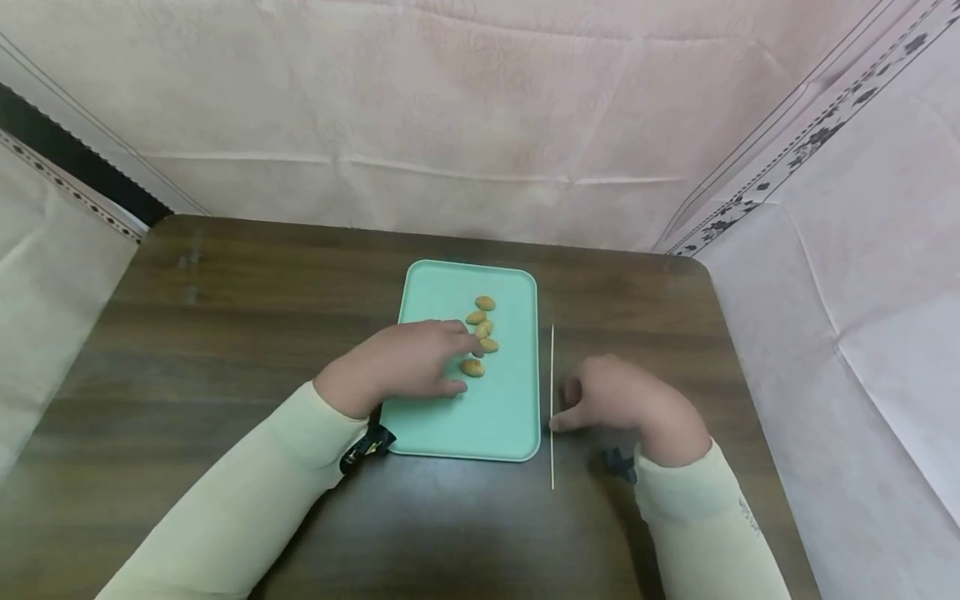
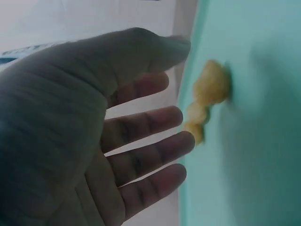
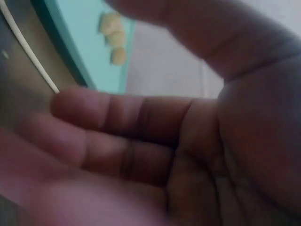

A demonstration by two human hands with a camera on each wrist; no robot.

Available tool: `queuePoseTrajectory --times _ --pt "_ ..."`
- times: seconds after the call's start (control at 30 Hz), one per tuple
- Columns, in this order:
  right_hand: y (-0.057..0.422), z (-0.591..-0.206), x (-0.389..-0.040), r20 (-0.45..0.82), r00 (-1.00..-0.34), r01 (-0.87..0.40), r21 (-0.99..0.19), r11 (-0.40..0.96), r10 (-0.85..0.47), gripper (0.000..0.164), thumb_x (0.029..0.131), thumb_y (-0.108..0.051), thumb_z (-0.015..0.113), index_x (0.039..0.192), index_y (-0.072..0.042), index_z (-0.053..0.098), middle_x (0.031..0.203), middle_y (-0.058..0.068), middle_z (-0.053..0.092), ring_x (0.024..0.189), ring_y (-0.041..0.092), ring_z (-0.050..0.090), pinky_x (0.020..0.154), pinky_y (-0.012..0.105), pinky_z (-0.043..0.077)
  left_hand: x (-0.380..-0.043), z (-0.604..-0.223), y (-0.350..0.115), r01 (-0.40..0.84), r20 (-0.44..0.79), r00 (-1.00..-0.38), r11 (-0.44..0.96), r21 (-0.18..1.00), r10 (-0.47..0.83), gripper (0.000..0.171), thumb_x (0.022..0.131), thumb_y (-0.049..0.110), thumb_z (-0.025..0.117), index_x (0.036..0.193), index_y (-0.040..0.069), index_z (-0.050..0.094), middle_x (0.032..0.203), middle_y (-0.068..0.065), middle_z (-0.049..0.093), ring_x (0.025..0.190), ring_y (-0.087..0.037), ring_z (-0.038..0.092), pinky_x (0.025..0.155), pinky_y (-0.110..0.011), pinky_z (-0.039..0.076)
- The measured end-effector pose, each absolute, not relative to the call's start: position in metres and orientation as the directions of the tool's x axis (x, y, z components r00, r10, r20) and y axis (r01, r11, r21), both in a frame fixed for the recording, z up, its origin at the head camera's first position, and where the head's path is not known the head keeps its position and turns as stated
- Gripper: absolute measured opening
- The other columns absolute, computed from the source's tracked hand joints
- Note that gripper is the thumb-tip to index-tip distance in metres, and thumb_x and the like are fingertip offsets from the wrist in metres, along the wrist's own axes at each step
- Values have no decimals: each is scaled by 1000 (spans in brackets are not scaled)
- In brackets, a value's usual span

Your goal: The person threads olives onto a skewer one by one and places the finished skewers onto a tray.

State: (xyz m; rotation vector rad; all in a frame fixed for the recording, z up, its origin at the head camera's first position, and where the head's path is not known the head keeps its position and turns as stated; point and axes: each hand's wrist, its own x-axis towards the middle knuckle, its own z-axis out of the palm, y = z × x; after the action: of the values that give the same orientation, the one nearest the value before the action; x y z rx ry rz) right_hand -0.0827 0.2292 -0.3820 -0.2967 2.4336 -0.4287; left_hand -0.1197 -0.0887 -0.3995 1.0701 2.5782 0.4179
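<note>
On a mint-green tray [image 1: 502, 425] lie several golden-brown oval pieces [image 1: 472, 367], mostly in a line running away from me; their kind is unclear. My left hand [image 1: 408, 358] reaches over the tray's left side, its fingers spread loosely beside the pieces. The left wrist view shows nothing in that palm, and its fingers stand apart from the thumb. A thin pale stick [image 1: 552, 358] lies along the tray's right side on the table. Right beside it is my right hand [image 1: 622, 392], thumb close to the stick. In the right wrist view its fingers are apart from the thumb and hold nothing.
The dark wooden table [image 1: 225, 375] extends around the tray. Pale cloth [image 1: 420, 108] hangs behind the table's far edge, with more cloth [image 1: 877, 292] along the right. A dark band [image 1: 75, 154] shows at the far left.
</note>
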Motion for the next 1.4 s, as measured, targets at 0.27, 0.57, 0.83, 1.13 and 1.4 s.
queuePoseTrajectory --times 0.27,0.57,0.83,1.13,1.4 --pt "214 -396 -74 -681 -696 69 -379 923 -228 33 90 -29 96 75 -9 75 65 10 72 50 20 63 51 36 55 -125 -412 -71 660 -170 -650 661 358 741 46 100 26 83 144 20 74 137 0 70 117 -23 65 102 -41 60" --pt "216 -408 -78 -682 -687 77 -413 907 -251 24 95 -11 86 74 -7 75 67 11 74 54 22 71 50 31 54 -127 -417 -64 671 -196 -617 639 375 762 19 100 23 88 112 17 75 101 1 58 91 -18 56 86 -35 53" --pt "226 -413 -84 -620 -753 58 -393 918 -218 24 93 -5 74 69 -7 70 62 10 72 52 22 72 52 33 59 -129 -428 -65 656 -157 -635 635 409 757 21 102 19 86 95 17 67 90 3 52 88 -16 52 78 -32 47" --pt "247 -411 -91 -557 -822 84 -326 942 -120 29 95 -17 77 67 -11 69 62 5 69 56 21 67 54 32 54 -128 -431 -71 605 -28 -704 620 499 709 18 105 9 71 88 15 71 98 4 72 90 -14 60 80 -29 49" --pt "259 -386 -93 -275 -947 -40 -417 908 -168 19 95 -23 74 82 -16 63 69 0 61 62 20 57 57 34 46 -132 -415 -86 487 134 -819 555 674 557 28 105 20 78 132 16 82 122 5 82 101 -13 75 85 -34 64"
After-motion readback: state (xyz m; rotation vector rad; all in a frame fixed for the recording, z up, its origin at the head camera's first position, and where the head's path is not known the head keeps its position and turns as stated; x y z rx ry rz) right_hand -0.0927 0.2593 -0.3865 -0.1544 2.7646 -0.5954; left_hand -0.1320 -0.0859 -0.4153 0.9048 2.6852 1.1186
